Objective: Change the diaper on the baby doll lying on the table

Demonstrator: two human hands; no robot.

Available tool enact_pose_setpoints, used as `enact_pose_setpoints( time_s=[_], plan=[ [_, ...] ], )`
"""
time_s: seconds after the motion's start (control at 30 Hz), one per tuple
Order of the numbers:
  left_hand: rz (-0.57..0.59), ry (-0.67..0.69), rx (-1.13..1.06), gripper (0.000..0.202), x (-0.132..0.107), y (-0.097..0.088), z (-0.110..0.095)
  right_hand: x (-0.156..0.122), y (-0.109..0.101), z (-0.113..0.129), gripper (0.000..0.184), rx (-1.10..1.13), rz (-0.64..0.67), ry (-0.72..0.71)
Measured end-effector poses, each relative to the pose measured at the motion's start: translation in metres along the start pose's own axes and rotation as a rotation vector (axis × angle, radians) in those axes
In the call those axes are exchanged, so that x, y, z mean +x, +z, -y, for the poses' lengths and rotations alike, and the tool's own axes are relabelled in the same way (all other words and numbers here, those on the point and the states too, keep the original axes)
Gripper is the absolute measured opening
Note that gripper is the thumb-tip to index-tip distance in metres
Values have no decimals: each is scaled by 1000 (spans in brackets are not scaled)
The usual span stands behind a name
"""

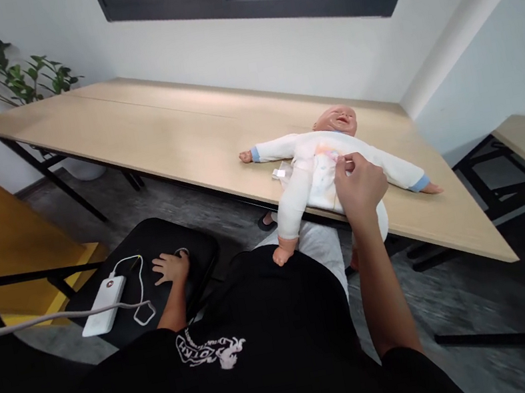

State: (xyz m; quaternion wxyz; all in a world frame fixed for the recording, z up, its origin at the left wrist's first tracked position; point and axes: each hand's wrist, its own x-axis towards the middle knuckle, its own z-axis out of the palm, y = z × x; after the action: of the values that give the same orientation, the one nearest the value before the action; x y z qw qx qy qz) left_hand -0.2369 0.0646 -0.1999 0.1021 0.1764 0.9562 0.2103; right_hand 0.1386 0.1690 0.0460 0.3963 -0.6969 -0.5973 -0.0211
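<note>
Found doll (304, 143) lying on its back at the near edge of the table (168, 125), arms spread wide, legs hanging over the edge, one foot (281, 254) down in front of the black shirt (272, 310); cannot tell whether touching it. Observed diaper (321, 180) brought up between the legs and laid across the belly, over the white cloth body; rate that stage as done by appearance. Found right hand (362, 182) curled closed over the diaper front, toward the doll's own left side, thumb and forefinger apparently pinching the upper edge; cannot make out the exact part caught. Noted side tab (282, 172) on the doll's own right side lying loose on the table beside the hip; rate that side as unfastened and outstanding. Cannot confirm any fastening on the opposite side, owing to obstruction by the hand. Found left hand (171, 267) released, fingers spread on the chair (195, 249), grasping nothing, near a white power bank (105, 305), with no part in the handling. Judge overall progress as partial: diaper positioned, not seen secured.
</note>
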Motion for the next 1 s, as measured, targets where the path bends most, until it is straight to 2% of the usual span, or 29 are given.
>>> enact_pose_setpoints(
  time_s=[0.23,0.37,0.5,0.77,1.0],
  plan=[
    [-19,143,91,52,13,4,12,-2,-2,3,34,-52,7,1],
    [-59,138,94,56,14,8,11,-2,-1,3,30,-81,-13,-8],
    [-108,139,84,57,11,8,3,-2,-1,5,26,-123,-14,9],
    [-211,254,-16,53,11,3,-35,-4,-1,5,26,-130,-9,19],
    [-188,212,-79,48,3,1,-32,-4,-1,6,25,-147,-20,23]
  ],
)
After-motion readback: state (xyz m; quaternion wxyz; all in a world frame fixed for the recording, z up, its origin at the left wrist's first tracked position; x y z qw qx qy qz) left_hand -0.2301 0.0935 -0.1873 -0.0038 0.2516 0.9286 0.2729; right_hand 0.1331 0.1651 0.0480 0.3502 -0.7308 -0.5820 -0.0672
